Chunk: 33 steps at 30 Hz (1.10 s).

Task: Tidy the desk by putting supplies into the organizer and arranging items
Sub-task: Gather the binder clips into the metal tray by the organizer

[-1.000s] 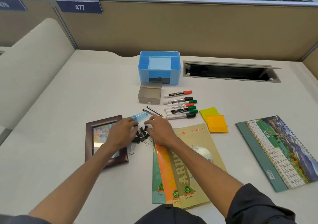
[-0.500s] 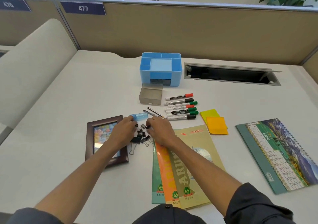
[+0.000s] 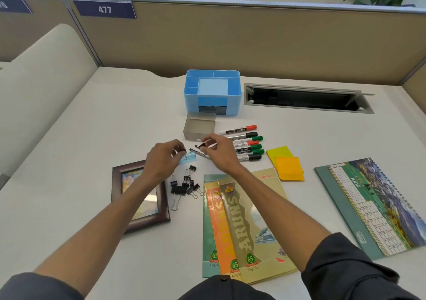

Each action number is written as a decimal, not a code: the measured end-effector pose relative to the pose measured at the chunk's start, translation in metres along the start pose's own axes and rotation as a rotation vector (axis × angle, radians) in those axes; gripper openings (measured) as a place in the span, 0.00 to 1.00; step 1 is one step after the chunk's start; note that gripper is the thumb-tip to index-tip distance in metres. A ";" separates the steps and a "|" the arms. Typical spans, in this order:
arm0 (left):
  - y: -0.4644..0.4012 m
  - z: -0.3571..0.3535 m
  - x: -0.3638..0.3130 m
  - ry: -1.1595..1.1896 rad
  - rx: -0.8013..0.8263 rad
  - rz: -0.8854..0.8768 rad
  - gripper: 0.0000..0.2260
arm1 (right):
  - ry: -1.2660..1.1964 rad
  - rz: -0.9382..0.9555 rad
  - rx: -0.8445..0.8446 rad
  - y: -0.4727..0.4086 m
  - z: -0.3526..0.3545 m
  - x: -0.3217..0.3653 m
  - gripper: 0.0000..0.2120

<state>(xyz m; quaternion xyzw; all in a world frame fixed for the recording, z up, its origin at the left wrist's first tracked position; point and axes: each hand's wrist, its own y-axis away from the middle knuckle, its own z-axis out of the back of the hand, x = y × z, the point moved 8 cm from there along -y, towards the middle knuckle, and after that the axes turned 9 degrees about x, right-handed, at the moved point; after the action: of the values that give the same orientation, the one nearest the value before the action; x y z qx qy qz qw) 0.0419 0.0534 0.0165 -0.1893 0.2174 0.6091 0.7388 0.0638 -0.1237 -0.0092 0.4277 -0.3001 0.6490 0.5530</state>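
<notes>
Both hands hover mid-desk, the left hand (image 3: 164,159) and right hand (image 3: 217,148) each pinching a small black binder clip (others (image 3: 185,184) lie below), near the grey drawer (image 3: 199,126) before the blue organizer (image 3: 212,92).

Both hands, left (image 3: 162,159) and right (image 3: 217,148), each with a pinched binder clip, above the desk (image 3: 103,126).

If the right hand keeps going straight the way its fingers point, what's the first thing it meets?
The right hand, pinching a small binder clip, points up and to the left, toward the grey drawer tray. That tray's near wall looks like the first thing in line, though the hand's height above the desk is hard to judge.
</notes>
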 end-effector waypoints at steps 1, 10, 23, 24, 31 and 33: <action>-0.007 0.004 0.000 0.068 -0.020 0.001 0.04 | -0.002 -0.003 -0.014 -0.005 0.004 0.001 0.11; -0.079 0.006 0.001 0.377 -0.060 0.121 0.05 | 0.017 -0.098 -0.152 -0.051 0.032 0.005 0.07; -0.094 -0.009 0.008 0.281 0.000 0.132 0.15 | 0.185 -0.057 -0.093 -0.059 0.029 0.001 0.10; -0.090 -0.007 0.009 0.271 -0.014 0.124 0.14 | 0.192 -0.042 -0.092 -0.057 0.029 0.002 0.10; -0.052 -0.009 0.009 0.234 -0.057 0.108 0.07 | 0.266 0.007 0.045 -0.033 0.002 0.001 0.09; -0.039 -0.014 0.013 0.244 -0.063 0.139 0.07 | 0.278 -0.010 0.065 -0.025 -0.006 -0.002 0.09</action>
<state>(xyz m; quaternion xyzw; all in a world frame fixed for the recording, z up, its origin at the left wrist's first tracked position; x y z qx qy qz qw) 0.0808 0.0496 -0.0019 -0.2695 0.2989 0.6378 0.6567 0.0866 -0.1147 -0.0161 0.3528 -0.1974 0.7085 0.5785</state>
